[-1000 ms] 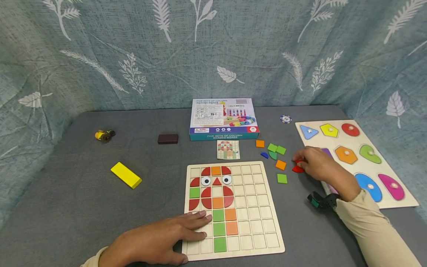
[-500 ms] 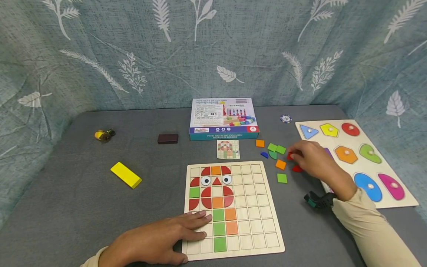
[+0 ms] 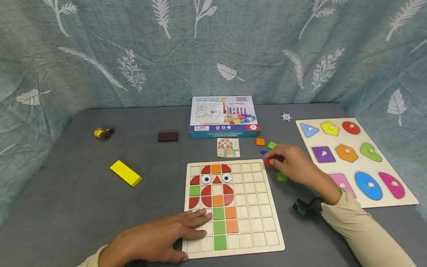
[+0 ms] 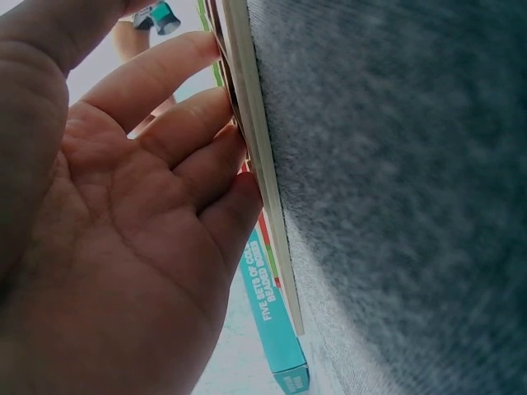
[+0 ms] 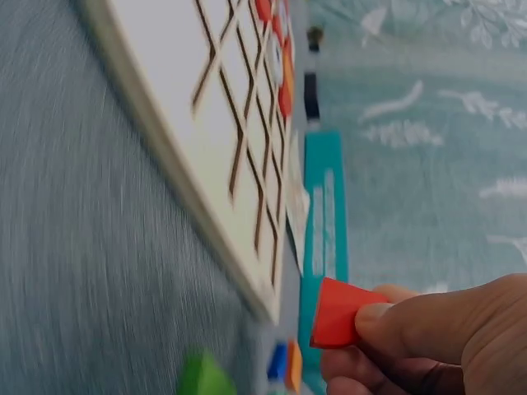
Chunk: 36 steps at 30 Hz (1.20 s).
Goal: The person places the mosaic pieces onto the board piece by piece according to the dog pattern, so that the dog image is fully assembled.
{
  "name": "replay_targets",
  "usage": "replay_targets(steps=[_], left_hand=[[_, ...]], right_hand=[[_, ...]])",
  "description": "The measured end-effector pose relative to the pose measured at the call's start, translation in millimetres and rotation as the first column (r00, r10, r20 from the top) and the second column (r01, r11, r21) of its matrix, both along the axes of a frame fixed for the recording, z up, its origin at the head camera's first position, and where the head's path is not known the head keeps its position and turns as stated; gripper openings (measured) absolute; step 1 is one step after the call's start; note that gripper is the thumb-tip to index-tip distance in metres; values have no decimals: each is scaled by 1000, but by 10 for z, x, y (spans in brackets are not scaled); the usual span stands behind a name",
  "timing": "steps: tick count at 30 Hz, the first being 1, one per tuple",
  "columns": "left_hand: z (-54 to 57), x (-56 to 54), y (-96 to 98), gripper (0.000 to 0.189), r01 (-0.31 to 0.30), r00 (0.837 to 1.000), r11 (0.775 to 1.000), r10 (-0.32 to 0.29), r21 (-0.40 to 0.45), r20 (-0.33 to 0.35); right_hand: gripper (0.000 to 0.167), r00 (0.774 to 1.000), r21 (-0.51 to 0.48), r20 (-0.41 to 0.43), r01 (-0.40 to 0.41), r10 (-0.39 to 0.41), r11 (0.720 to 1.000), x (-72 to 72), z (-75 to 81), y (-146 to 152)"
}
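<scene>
My left hand (image 3: 160, 235) lies with extended fingers on the lower left of the wooden grid board (image 3: 257, 237). In the left wrist view its fingertips (image 4: 216, 103) rest at the board's edge. Between thumb and fingers, my right hand (image 3: 297, 163) pinches a small flat red tile (image 5: 338, 313), just off the board's upper right edge. Red, orange and green pieces and two eye discs (image 3: 227, 178) fill some of the grid's cells. Above the board lies a small pattern card (image 3: 228, 148). Near the right hand are loose tiles, including an orange square (image 3: 260, 141) and a green square (image 3: 282, 177).
A puzzle board (image 3: 363, 152) with knobbed shapes lies at the right. Behind the card sits a beaded-boxes carton (image 3: 224, 118). A yellow block (image 3: 126, 173), a dark brown block (image 3: 168, 137) and a bee figure (image 3: 104, 133) are on the left; a chip (image 3: 286, 117) lies farther back.
My right hand has picked up a red tile from beside the puzzle board and carried it left toward the grid board. The left hand has stayed in place.
</scene>
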State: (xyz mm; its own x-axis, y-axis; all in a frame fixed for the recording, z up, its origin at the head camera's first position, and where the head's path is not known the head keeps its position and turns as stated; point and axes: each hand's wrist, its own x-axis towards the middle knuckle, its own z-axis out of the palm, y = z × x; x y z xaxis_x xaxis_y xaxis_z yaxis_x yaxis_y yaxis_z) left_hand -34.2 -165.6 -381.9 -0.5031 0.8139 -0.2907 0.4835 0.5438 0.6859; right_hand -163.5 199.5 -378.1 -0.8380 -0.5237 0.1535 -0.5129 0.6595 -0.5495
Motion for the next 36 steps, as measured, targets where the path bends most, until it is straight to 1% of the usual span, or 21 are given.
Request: replay_targets(steps=[3,6,13,18,21,24,29,36], left_hand=[[3,-8,5,58,3,1000,1000,-3,-9,0],[6,-11,14,58,-3,1000,1000,3,-18,8],[-3,-17,17,57,-3,1000,1000,4,-25,15],[-3,-20,13,58,4,1000,1000,-3,-16,5],[-3,-22,9,58,11,1000,1000,-11,-8,-3],[0,-23,11,57,18,1000,1000,-18,-5,-8],[3,-24,17,57,18,1000,1000,-18,-12,2],[6,-23,18,56,4,1000,1000,-3,-21,20]], right_hand=[[16,998,-24,63,-24,26,999,25,-31,-123],[16,992,-53,108,-58,64,997,26,-43,-250],[17,976,-95,160,-131,145,987,15,-41,-498],[17,963,-87,182,-186,200,979,22,-91,-633],[17,964,-68,184,-183,193,981,29,-103,-696],[17,969,-42,176,-166,171,985,43,-112,-731],[17,975,-7,170,-143,142,990,85,-125,-749],[16,978,-39,165,-122,127,992,123,-107,-717]])
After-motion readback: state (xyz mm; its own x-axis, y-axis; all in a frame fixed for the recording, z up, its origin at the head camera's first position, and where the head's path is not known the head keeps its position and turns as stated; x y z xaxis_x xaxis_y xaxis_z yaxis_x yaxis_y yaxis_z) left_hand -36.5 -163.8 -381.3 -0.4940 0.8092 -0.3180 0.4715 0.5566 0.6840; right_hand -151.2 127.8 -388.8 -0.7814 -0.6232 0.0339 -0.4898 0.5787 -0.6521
